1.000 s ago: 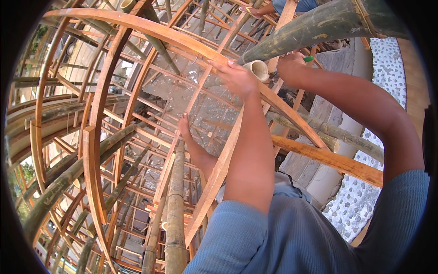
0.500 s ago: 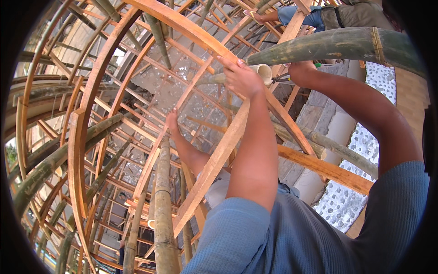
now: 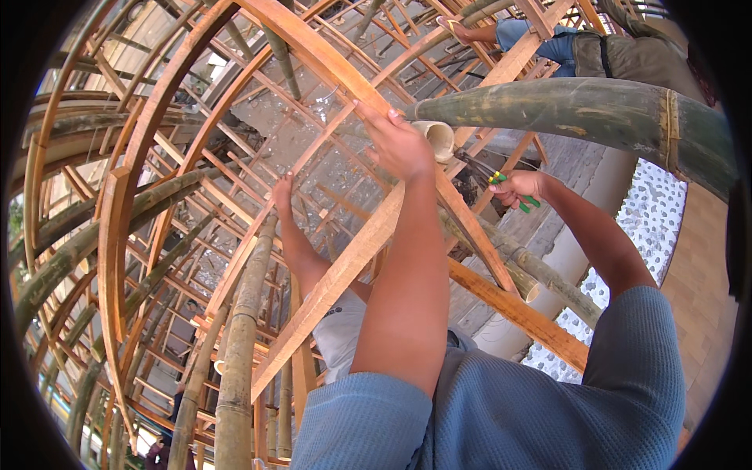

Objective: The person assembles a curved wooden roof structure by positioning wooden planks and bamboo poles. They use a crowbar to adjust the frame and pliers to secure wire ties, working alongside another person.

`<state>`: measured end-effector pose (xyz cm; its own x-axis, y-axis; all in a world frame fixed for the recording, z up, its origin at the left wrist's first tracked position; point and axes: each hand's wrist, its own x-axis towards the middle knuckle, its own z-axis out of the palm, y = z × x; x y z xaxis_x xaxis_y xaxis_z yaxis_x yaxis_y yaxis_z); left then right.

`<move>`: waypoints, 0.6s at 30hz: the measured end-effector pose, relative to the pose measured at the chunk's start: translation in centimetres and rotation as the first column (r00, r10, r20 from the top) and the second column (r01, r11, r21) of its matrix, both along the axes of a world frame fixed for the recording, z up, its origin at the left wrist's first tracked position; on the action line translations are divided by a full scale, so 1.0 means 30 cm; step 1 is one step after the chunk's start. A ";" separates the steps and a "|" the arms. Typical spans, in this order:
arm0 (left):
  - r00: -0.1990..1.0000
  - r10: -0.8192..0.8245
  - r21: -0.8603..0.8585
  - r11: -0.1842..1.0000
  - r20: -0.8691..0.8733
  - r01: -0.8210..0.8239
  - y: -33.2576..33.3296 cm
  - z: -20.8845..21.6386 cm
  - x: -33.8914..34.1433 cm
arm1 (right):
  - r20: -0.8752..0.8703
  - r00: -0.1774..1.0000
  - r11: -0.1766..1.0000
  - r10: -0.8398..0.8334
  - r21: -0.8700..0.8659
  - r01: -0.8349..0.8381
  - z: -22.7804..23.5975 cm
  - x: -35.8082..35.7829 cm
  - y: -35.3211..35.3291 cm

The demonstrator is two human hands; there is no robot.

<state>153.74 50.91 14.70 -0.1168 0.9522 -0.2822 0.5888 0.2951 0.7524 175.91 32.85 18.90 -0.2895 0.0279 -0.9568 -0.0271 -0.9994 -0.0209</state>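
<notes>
Right hand [image 3: 519, 190] has one pair of green-handled pliers [image 3: 497, 178] gripped, tips just beside one open bamboo end [image 3: 440, 142]. Left hand [image 3: 399, 146] lies on one curved timber beam [image 3: 325, 59], can't tell how tightly it's holding.

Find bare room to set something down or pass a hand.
A hand might pass between the thick green bamboo pole and the right forearm. Tan tiled floor beyond the white speckled strip looks bare, but maybe beyond reach. It's crowded around the left hand: orange wooden beam, pale hollow bamboo and green-handled pliers.

Plier handles [image 3: 497, 178] green, seemingly part yellow.
</notes>
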 end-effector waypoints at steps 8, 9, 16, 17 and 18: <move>0.999 0.001 -0.042 0.999 0.053 0.002 0.002 0.026 0.010 | 0.129 0.960 0.968 0.247 0.013 -0.250 0.037 0.031 0.079; 1.000 -0.002 -0.059 0.998 0.026 0.003 -0.006 0.024 0.010 | 0.318 0.826 0.877 0.466 -0.041 -0.479 0.040 0.059 0.128; 1.000 0.015 -0.024 1.000 -0.021 -0.015 -0.002 0.004 0.035 | 0.468 0.625 0.706 0.625 0.002 -0.708 0.085 0.039 0.191; 1.000 0.025 0.001 1.000 -0.018 -0.025 -0.006 0.007 0.030 | 0.441 0.674 0.734 0.592 0.048 -0.677 0.042 0.054 0.155; 1.000 0.022 0.013 1.000 -0.012 -0.022 -0.015 0.005 0.024 | 0.410 0.720 0.760 0.560 0.092 -0.644 -0.010 0.066 0.120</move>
<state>154.46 50.47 14.85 -0.1412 0.9529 -0.2683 0.5912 0.2985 0.7493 177.89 36.45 18.61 0.0227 0.1751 -0.9843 0.6291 -0.7677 -0.1221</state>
